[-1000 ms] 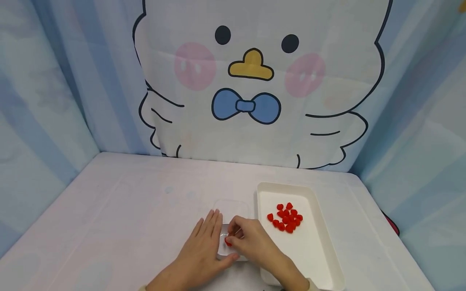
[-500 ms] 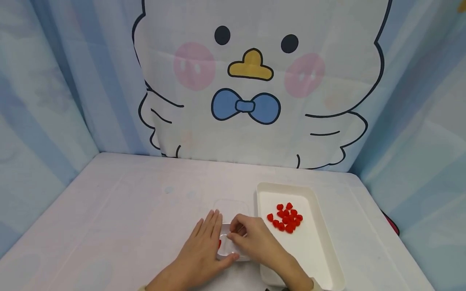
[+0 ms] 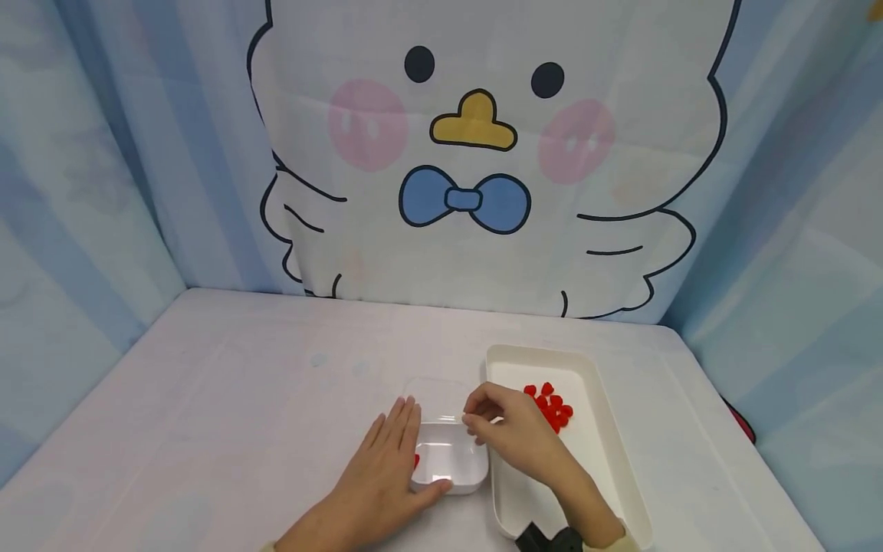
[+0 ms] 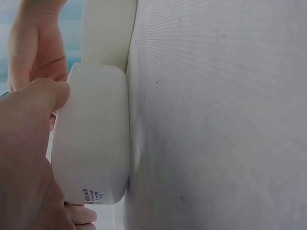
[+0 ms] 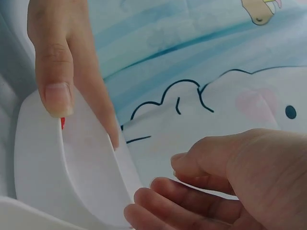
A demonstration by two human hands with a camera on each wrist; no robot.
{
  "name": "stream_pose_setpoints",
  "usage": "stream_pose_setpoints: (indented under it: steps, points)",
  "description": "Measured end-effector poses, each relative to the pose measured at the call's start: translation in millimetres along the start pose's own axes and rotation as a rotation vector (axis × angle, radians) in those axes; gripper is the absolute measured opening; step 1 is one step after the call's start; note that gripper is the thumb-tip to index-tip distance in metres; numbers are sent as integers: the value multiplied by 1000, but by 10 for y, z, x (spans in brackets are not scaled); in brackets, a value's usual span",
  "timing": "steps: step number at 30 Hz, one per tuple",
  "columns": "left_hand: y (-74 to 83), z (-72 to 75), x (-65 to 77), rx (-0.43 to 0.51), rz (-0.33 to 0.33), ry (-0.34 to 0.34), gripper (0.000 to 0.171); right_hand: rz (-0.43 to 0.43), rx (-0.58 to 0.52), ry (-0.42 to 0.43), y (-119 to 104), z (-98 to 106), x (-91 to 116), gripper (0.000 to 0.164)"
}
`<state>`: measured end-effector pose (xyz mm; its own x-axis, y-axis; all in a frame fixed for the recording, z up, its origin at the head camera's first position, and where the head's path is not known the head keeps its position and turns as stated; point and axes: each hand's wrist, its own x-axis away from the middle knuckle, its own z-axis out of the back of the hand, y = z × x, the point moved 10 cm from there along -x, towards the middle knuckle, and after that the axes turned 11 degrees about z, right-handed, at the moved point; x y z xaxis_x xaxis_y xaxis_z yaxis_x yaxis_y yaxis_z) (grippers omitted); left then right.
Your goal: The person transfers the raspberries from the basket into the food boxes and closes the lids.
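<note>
Cartoon curtain behind: your right hand has left the white box.
Its fingers stand parted, empty; your left hand, straight-fingered, steadies it, one red piece seemingly placed.

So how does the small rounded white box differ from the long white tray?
The small rounded white box is smaller than the long white tray. The left hand touches the box but not the tray. A sliver of red shows in the box; a cluster of red pieces lies in the tray. Both are white, with rounded corners.
</note>
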<state>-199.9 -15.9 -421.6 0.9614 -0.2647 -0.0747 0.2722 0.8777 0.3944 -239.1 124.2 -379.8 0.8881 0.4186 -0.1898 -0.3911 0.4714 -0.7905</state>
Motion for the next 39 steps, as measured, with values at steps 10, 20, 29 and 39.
stream_pose_setpoints:
  steps: [10,20,29,39]
  points:
    - [2,11,3,-12,-4,21,102,-31,-6,85,107,297,10,5]
    - [-13,-3,1,-15,6,16,102,-132,-23,132,283,507,75,13]
    - [-12,-13,1,-12,21,-16,103,-168,16,160,380,693,142,15]
    - [-12,-22,-9,-5,18,-20,103,-252,68,211,517,954,259,25]
